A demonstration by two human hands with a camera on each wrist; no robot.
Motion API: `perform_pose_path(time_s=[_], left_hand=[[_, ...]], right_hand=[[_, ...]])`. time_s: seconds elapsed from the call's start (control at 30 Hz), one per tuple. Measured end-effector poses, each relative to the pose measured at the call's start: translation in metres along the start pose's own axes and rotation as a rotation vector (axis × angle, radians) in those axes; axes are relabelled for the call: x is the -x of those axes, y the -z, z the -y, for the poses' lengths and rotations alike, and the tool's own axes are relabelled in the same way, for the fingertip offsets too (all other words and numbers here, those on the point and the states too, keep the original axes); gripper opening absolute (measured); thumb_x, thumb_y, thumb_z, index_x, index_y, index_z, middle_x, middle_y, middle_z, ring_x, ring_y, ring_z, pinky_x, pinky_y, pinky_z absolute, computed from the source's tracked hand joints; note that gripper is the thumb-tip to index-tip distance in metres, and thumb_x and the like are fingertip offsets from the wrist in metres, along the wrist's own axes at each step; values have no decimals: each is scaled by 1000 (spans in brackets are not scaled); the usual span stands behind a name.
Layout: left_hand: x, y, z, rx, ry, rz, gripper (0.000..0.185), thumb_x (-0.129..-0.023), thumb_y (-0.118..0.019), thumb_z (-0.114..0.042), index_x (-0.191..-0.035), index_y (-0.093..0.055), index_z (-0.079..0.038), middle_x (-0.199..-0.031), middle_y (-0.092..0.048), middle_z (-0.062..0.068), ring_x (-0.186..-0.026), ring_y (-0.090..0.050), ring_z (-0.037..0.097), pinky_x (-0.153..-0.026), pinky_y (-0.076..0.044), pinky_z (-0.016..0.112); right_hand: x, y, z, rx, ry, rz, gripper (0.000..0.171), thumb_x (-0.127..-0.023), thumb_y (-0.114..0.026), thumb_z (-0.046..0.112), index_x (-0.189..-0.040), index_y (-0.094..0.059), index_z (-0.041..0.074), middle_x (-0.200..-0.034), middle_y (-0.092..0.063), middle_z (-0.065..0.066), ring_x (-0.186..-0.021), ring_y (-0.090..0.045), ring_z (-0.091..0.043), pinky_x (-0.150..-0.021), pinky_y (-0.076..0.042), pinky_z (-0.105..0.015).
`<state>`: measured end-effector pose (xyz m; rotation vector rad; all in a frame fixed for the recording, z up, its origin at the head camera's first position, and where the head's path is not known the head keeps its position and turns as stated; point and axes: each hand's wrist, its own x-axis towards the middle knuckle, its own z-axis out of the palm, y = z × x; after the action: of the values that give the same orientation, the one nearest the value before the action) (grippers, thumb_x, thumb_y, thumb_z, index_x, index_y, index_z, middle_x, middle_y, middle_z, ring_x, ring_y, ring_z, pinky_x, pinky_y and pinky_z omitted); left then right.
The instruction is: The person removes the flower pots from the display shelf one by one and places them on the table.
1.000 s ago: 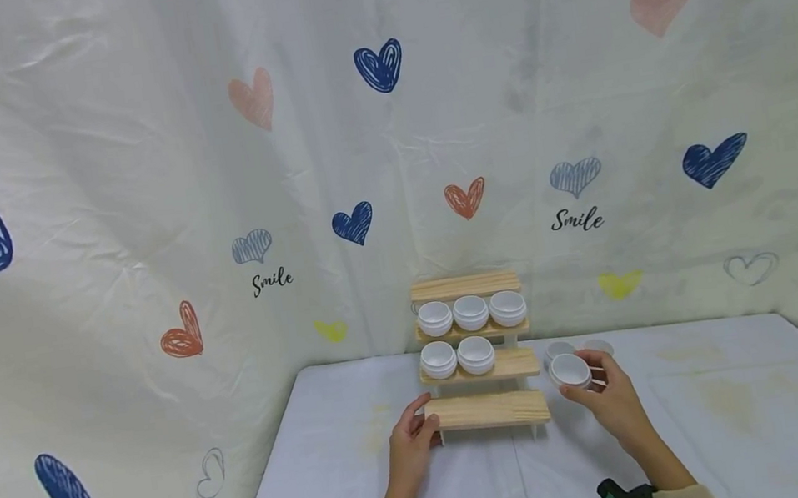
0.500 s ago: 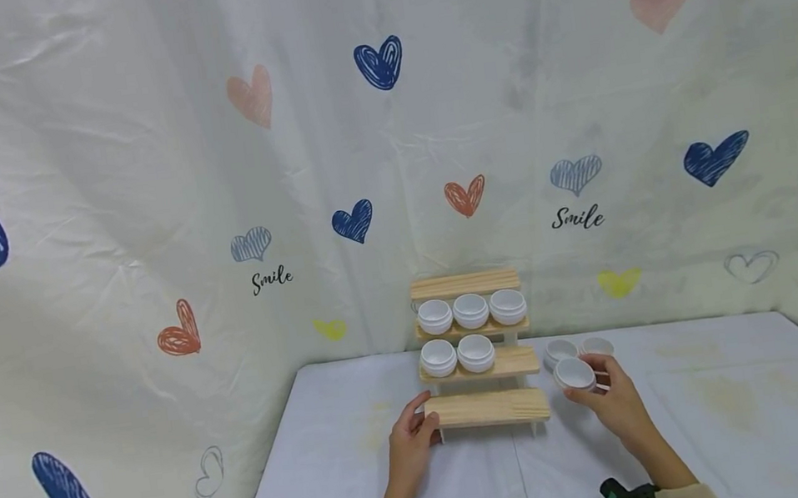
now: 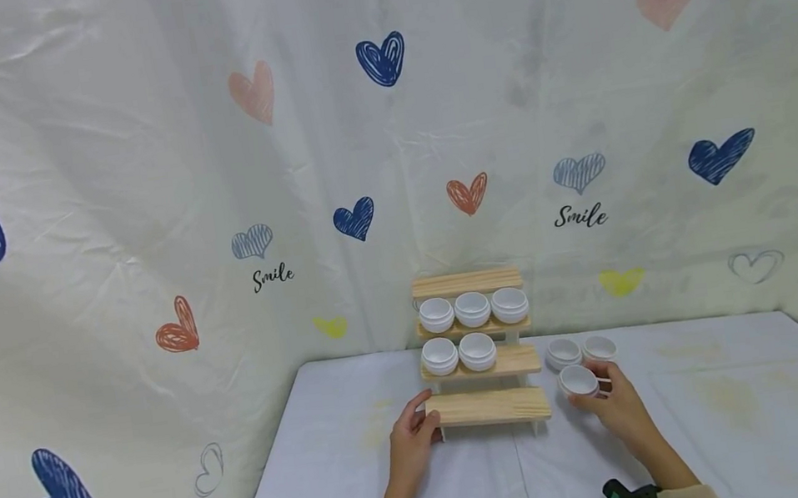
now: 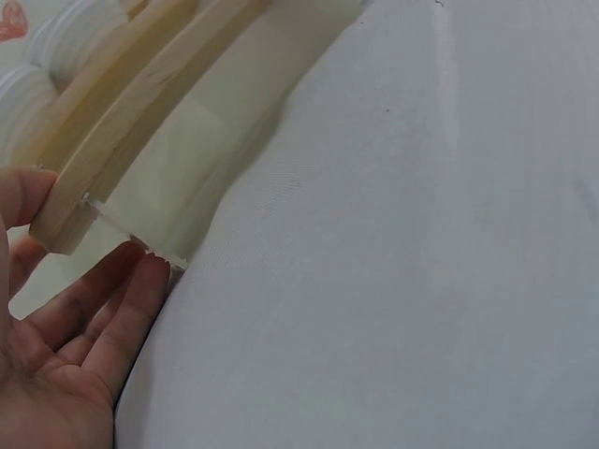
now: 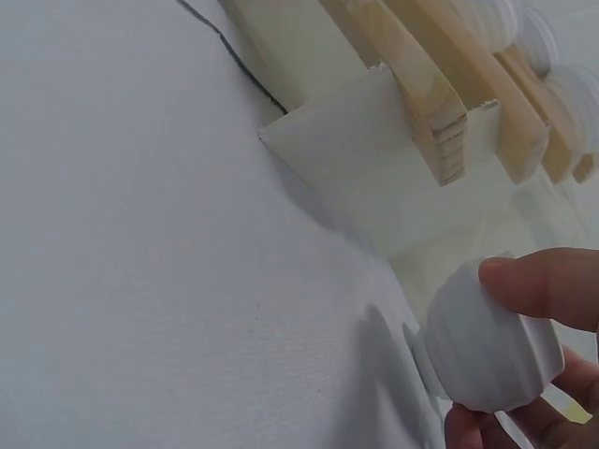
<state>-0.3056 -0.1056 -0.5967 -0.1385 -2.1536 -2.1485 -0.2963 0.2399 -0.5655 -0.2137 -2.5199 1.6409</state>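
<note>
Pinching a small round ribbed white cup (image 3: 578, 381) with right hand (image 3: 614, 406); left hand (image 3: 411, 441) open, touching smooth wooden step shelf (image 3: 488, 407).

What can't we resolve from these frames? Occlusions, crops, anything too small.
- Held jar: right wrist view crops the right hand at the frame edge, so the full grip is unseen.
- Jar contents: head view too small.
- Shelf rear legs: hidden behind its own boards.
- Left hand: left wrist view shows only fingers touching the lowest board.
</note>
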Motion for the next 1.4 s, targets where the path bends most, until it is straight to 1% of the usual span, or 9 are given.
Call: perform_pose_path(time_s=[0.2,0.37,0.5,0.6,0.73,1.0,1.17,1.27,1.4], left_hand=[[-1,0,-2,-9,8,-5,42,-98,-67,-15,-140,-62,-12,-111,-75,18,-89,-71,11,-76,-63,31],[0,-1,-2,-17,1,-3,41,-99,-66,-15,-140,-62,-11,-111,-75,18,-89,-71,10,-77,-63,32],[1,-1,-2,-8,2,-3,40,-99,-66,-15,-139,-62,-13,-111,-75,18,-90,-71,12,-77,-63,33],[1,-1,-1,3,-3,-3,41,-99,-66,-15,-140,-61,-11,-111,-75,17,-90,-71,13,-77,-63,34],[0,-1,0,-6,-13,-1,43,-99,-65,-15,-141,-60,-8,-112,-75,18,-91,-72,13,-77,-63,34],[-2,-1,3,-19,-8,3,41,-99,-66,-15,-140,-62,-11,-112,-75,18,-90,-72,11,-76,-63,30],[-1,-1,2,-21,-10,-2,41,-99,-66,-15,-139,-62,-12,-112,-75,18,-89,-71,9,-76,-63,30],[0,-1,1,-20,-25,-2,41,-99,-66,-15,-140,-61,-9,-111,-75,19,-88,-71,10,-76,-63,32],[0,-2,0,-21,-37,-5,42,-99,-65,-14,-140,-60,-6,-111,-75,20,-87,-71,10,-75,-63,33]], right_hand=[[-2,-2,-4,39,-18,6,74,-90,-79,18,-146,-35,-1,-143,-43,-21,-132,-47,-36,-83,-40,-10],[-4,-3,-4,56,-31,13,75,-90,-78,18,-148,-35,-2,-147,-43,-26,-132,-48,-40,-85,-43,-18],[-4,-4,-6,63,-28,7,75,-90,-78,17,-147,-35,-3,-146,-44,-28,-126,-52,-39,-80,-44,-16],[-4,-5,-9,61,-22,6,75,-89,-79,17,-147,-35,-3,-144,-45,-28,-121,-54,-35,-75,-46,-14],[-6,-6,-13,59,-10,6,76,-89,-79,17,-147,-35,-3,-143,-47,-28,-117,-55,-32,-75,-48,-14],[-5,-7,-15,41,20,-10,73,-90,-78,11,-146,-35,-6,-140,-45,-28,-124,-53,-39,-75,-47,-9],[-5,-7,-16,53,37,-7,73,-91,-78,13,-147,-36,-6,-143,-47,-30,-120,-57,-37,-75,-49,-10],[-6,-7,-17,74,43,1,72,-92,-77,15,-148,-36,-5,-144,-48,-31,-118,-59,-35,-75,-50,-10],[-6,-6,-17,90,39,6,73,-93,-75,15,-151,-34,-4,-146,-47,-31,-123,-57,-38,-75,-48,-9]])
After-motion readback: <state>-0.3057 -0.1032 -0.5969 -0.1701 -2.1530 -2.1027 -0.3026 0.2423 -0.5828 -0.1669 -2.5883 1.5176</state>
